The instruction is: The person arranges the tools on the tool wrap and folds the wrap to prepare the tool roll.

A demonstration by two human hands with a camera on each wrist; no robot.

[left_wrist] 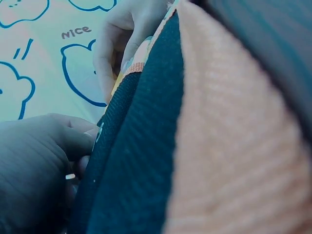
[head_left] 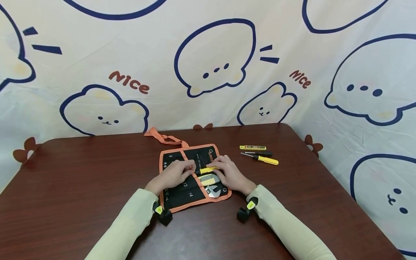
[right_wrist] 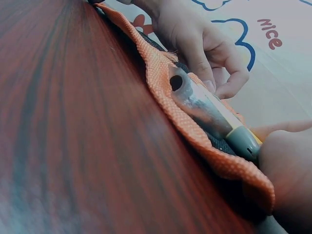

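Note:
A black tool pouch point(head_left: 178, 198) with orange edging lies unrolled on the table. My left hand point(head_left: 177, 174) pinches the pouch near its pocket edge with thumb and curled fingers. From the other side, my right hand point(head_left: 232, 175) grips a yellow-handled tool point(head_left: 206, 170) whose dark front part points toward the left hand; its tip is hidden. Below it, a utility knife point(head_left: 209, 180) in grey and yellow sits in a pocket. An adjustable wrench point(head_left: 213, 191) is tucked in nearest the person, its silver head showing. In the right wrist view, the left hand point(right_wrist: 200, 48) bends over the pouch.
Right of the pouch lie a yellow flat case point(head_left: 252, 147), a dark-handled screwdriver point(head_left: 263, 153) and a yellow-handled screwdriver point(head_left: 267, 160). An orange strap point(head_left: 165, 137) trails from the pouch to the back edge of the brown table point(head_left: 81, 187). A printed cloth point(head_left: 195, 112) hangs behind.

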